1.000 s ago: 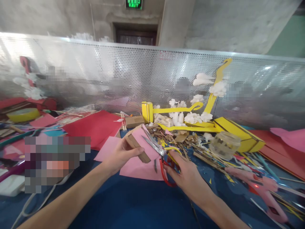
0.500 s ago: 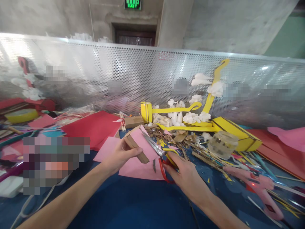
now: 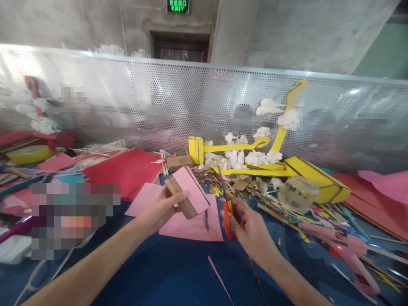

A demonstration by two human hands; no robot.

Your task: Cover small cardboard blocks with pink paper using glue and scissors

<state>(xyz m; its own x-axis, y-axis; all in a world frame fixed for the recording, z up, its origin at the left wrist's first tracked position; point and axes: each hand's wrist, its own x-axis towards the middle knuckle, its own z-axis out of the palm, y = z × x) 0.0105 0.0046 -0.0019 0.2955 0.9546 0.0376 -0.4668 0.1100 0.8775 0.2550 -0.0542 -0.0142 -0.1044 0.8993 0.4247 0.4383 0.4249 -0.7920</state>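
My left hand point(image 3: 161, 208) grips a small cardboard block point(image 3: 188, 196) whose top face is covered in pink paper, tilted toward me. My right hand point(image 3: 250, 227) is closed round the red handles of a pair of scissors point(image 3: 225, 204), blades together and pointing up and away, a short way right of the block. A thin pink paper strip point(image 3: 219, 278) lies on the blue table in front of me. A pink sheet point(image 3: 194, 225) rests flat under the block.
A perforated metal screen point(image 3: 178, 106) closes the back. A yellow card model with white cotton tufts point(image 3: 255, 157), cardboard scraps point(image 3: 245, 187), a clear jar point(image 3: 298, 193), a pink glue gun point(image 3: 350, 250) and red sheets point(image 3: 127, 170) crowd the blue table point(image 3: 165, 267).
The scissors have left the block's pink edge and swung upright to the right. A thin pink strip now lies on the table. The block has turned slightly in my left hand.
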